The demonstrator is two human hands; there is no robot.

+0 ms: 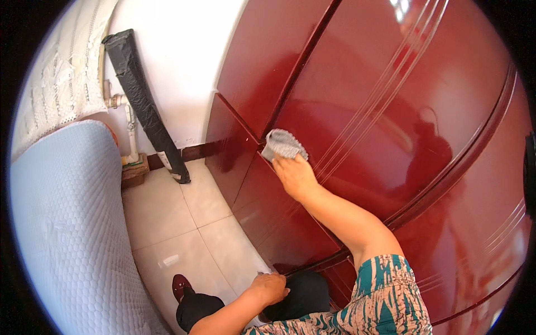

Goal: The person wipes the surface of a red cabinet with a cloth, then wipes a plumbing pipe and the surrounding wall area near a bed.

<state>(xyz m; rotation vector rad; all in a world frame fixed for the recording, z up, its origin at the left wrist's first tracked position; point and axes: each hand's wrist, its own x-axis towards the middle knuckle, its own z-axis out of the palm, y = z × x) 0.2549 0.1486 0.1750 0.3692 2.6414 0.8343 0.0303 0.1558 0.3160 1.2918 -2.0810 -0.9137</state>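
A grey, fuzzy cleaning cloth (283, 144) is in my right hand (295, 174), pressed flat on the glossy dark red wardrobe (357, 84). It lies near the lower corner of a tall door, beside the seam above a lower panel (296, 226). My right arm stretches up and to the left across the front. Low in the view, my left hand (269, 287) rests by my dark-trousered knee, its fingers curled in. Nothing shows in it, though its palm is hidden.
At the left stands a pale blue quilted mattress or pad (67, 223). A long black wrapped bundle (146, 106) leans on the white wall near a pipe (132, 131). Between bed and wardrobe runs a light tiled floor (173, 215), where my red shoe (180, 285) stands.
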